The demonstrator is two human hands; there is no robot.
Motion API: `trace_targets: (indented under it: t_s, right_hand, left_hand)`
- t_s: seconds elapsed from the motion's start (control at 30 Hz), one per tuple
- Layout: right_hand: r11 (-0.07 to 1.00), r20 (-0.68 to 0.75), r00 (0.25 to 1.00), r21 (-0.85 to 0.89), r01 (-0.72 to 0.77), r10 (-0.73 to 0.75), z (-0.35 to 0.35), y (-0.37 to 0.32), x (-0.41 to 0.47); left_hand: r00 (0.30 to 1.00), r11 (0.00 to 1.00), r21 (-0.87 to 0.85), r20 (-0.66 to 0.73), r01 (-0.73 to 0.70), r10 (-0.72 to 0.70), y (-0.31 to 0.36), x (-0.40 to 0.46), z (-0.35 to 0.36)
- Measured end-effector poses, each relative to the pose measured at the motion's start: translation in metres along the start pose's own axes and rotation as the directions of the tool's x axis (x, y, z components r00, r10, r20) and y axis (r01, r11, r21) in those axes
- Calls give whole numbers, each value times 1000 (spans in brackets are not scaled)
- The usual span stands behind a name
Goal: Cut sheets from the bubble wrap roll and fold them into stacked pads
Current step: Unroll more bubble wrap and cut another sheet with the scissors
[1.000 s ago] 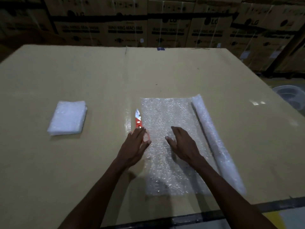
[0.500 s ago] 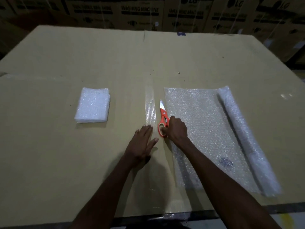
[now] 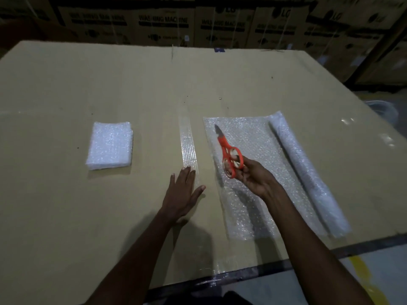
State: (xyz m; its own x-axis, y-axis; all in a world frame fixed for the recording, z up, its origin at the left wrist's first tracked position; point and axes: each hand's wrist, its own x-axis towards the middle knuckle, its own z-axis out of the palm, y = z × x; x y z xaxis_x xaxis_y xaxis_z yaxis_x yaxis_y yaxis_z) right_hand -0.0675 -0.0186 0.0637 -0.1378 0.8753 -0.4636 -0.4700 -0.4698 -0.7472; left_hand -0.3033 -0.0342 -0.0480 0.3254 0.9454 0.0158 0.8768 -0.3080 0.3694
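A bubble wrap roll (image 3: 308,172) lies on the right of the cardboard-covered table (image 3: 110,73), with an unrolled sheet (image 3: 248,137) spread flat to its left. My right hand (image 3: 253,179) holds orange-handled scissors (image 3: 229,153) lifted above the sheet, blades closed and pointing away. My left hand (image 3: 182,192) rests flat on the table just left of the sheet, fingers straight, on a strip of clear tape (image 3: 187,142). A folded bubble wrap pad (image 3: 110,145) sits at the left.
Stacked cardboard washing machine boxes (image 3: 198,23) stand behind the table. The table's near edge (image 3: 242,274) has a dark band, with floor and yellow marking (image 3: 363,274) below at the right. A pale round container (image 3: 383,108) shows past the right edge.
My right hand has picked the scissors up off the table and raised them over the sheet. My left hand stays flat beside the sheet.
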Motion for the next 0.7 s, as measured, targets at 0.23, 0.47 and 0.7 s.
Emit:
trace_targets:
  t_s: [0.23, 0.47, 0.7]
  right_hand:
    - [989, 21, 997, 126, 78, -81, -43, 13, -57]
    - [986, -157, 974, -57, 155, -163, -79, 34, -119]
    - [972, -200, 973, -225, 65, -111, -115, 59, -196]
  left_hand:
    - [996, 997, -21, -46, -77, 76, 39, -5, 9]
    - [983, 985, -21, -65, -172, 170, 102, -21, 26]
    - [981, 978, 89, 57, -190, 185, 136, -35, 37]
